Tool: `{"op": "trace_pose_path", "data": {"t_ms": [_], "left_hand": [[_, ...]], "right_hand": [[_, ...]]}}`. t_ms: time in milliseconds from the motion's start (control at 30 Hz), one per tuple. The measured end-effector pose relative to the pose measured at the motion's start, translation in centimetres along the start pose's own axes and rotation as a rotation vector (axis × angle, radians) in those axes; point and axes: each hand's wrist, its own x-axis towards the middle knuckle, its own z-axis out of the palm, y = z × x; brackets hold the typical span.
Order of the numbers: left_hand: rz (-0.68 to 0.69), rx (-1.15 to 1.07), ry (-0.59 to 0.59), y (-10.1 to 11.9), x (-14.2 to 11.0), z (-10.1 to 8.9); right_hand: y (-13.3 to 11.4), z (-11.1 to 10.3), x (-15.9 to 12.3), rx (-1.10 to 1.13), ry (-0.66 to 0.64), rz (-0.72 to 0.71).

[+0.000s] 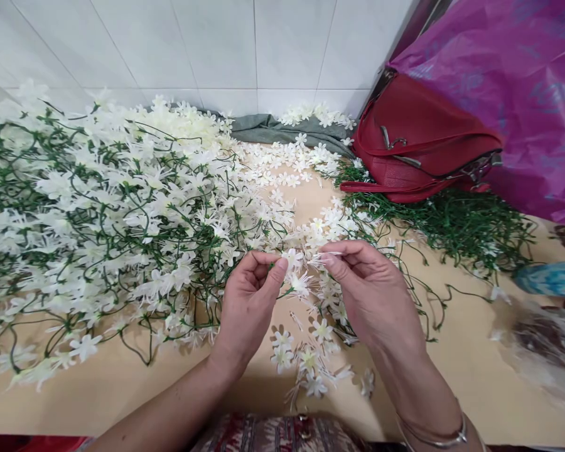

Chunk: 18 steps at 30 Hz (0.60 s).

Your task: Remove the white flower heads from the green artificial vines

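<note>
My left hand [250,295] pinches a green-stemmed artificial flower [292,258] between thumb and forefinger, its white petals facing right. Close by on the right, my right hand [374,295] is closed on a thin white stamen [327,254], its tip pointing at the bloom. Whether the stamen touches the flower is hard to tell. Another white bloom [301,285] hangs just under the left fingertips. Below the hands, loose white petals [309,359] and thin stamens [295,320] lie scattered on the tan table [245,392].
A tall heap of finished-looking white flowers [136,207] fills the left side. Bare green stems [452,226] lie at right, under a red handbag [424,135] and a purple sheet [522,94]. A tiled wall [216,44] and grey cloth [273,130] stand behind. A clear plastic bag [546,345] sits at far right.
</note>
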Motion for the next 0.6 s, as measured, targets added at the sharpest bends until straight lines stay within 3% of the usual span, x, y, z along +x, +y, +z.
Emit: {"op": "trace_pose_path", "data": {"t_ms": [167, 433, 600], "left_hand": [[0.046, 0.028, 0.002, 0.0, -0.1, 0.5], [0.041, -0.009, -0.036, -0.1, 0.0, 1.2], [0.052, 0.003, 0.016, 0.0, 0.1, 1.1]], "right_hand": [[0.3, -0.3, -0.6, -0.013, 0.045, 0.047], [0.1, 0.6, -1.7, -0.152, 0.027, -0.185], [-0.6, 0.6, -2.0, -0.292, 0.051, -0.334]]}}
